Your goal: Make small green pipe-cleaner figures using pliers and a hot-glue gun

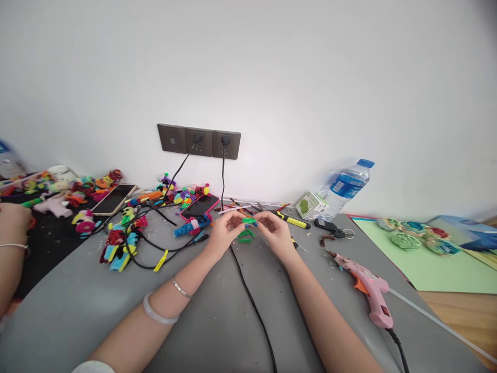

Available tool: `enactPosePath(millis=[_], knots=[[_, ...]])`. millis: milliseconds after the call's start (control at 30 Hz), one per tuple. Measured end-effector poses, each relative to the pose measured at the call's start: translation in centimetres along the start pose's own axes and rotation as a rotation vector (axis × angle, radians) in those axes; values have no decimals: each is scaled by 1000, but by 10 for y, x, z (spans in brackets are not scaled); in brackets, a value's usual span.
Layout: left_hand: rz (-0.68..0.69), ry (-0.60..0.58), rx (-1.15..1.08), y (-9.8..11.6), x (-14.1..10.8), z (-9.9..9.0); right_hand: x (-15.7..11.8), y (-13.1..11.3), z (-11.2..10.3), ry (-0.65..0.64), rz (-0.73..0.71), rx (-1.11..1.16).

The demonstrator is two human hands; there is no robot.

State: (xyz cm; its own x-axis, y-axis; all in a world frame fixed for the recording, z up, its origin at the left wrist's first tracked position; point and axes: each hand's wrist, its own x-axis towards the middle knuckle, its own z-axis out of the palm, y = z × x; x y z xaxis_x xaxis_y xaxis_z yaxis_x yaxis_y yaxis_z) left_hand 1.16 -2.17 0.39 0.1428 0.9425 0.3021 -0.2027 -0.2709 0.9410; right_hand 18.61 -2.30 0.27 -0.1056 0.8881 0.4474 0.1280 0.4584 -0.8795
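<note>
My left hand (225, 233) and my right hand (275, 233) meet over the middle of the grey table (217, 316). Between their fingertips they pinch a small green fuzzy piece (249, 220), one hand at each end. Just below it, more short green pieces (245, 237) lie on the table. A blue fuzzy figure (192, 226) lies close to the left of my left hand. To the right of my right hand is a yellow and black cutter (295, 221), partly hidden by that hand.
A pink glue gun (370, 292), keys (344, 233), a leaning water bottle (347, 186) and a green-white carton (309, 205) are on the right. Phones (114, 200), cables and several colourful fuzzy figures (124, 241) lie left. Another person's hand (13, 223) is at the far left.
</note>
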Motion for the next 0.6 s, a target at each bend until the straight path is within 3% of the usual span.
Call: enactPosePath(millis=[400,600], knots=[[80,-16,140,-10,4,-6,-1,2,0,-43,-34,-24],[75,-27,238,-10,4,-8,4,-10,-6,160,-45,-87]])
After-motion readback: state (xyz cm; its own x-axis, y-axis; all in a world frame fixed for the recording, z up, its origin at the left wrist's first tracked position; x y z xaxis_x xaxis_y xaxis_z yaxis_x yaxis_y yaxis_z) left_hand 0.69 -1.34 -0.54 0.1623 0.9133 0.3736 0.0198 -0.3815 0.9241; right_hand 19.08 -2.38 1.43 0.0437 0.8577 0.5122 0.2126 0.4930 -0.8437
